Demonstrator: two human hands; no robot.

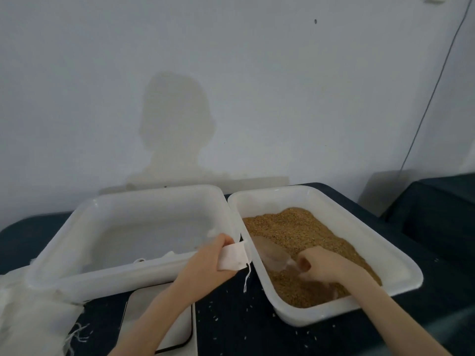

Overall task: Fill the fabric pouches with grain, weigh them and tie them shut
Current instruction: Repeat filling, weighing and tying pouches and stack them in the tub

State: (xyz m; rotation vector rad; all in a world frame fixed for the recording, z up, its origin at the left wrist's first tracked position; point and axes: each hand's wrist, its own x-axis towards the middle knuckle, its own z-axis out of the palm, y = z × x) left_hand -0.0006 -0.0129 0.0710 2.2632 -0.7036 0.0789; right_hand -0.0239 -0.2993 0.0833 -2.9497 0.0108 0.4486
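The two tubs stood rim to rim, the left tub [144,201] touching the grain tub [334,214], with no gap to pass between them at the far end. Nearer, they splayed apart, leaving a wedge of dark table [231,317]; the left hand [205,260] with its pouch [232,256] filled the wedge's narrow end. The scale [180,325] lay partly under the left tub's near rim. Fabric [30,312] crowded the table's left edge. The right hand [321,263] and scoop [275,255] took up the grain tub's near middle.
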